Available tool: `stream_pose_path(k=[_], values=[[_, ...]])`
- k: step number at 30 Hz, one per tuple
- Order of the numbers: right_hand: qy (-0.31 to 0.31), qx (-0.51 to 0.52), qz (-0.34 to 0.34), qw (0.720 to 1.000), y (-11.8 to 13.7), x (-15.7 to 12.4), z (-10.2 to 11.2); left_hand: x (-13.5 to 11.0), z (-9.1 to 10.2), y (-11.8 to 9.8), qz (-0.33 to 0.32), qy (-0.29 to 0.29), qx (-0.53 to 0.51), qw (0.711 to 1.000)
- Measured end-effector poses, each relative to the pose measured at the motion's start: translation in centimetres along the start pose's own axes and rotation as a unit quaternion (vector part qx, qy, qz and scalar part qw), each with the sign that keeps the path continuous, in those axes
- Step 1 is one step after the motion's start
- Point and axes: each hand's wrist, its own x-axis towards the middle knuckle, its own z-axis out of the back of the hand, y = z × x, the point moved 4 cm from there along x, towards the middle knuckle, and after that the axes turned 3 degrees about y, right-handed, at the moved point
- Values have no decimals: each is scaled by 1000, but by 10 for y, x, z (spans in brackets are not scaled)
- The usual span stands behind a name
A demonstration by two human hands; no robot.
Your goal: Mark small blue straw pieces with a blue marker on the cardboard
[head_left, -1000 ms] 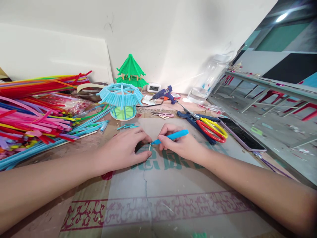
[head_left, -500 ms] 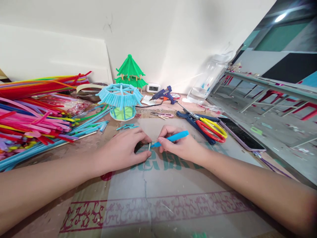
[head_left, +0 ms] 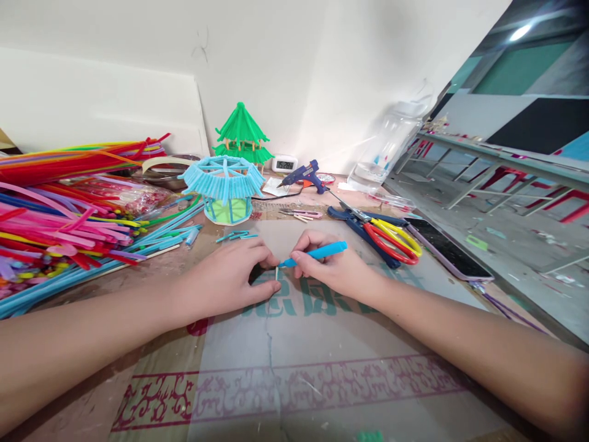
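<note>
My left hand rests on the plastic-covered table, thumb and forefinger closed on the two ends of a short pale wooden stick. In my right hand is a blue marker pen, gripped like a pencil and leaning to the right. Its tip meets the stick near the upper end, close to my left forefinger. Beyond my left hand lie several short blue pipe cleaner pieces. A round blue pipe cleaner pavilion with a green base stands behind them.
Bundles of coloured pipe cleaners fill the left side. Behind are a green-roofed model, a small clock, a glue gun and a clear water jug. Scissors, pliers and a phone lie right.
My right hand has shifted the marker slightly left, bringing its tip onto the stick. The left hand keeps its place and hold.
</note>
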Motion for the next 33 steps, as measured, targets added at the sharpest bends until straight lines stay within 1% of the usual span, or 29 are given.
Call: stream_pose_path(k=[4,11,17,33], values=[[-4,-1,0,1000,0,0,0,-1,-1,0,2,-1,3,1000],[21,-14,9,1000,2,-2,-1,0,-1,0,-1,-6,2,1000],[-7,-26,12,1000,-1,-1,1,0,0,1,2,-6,2,1000],[-10,-19,-1,1000,3,-2,1,1,-1,2,23,4,-2,1000]])
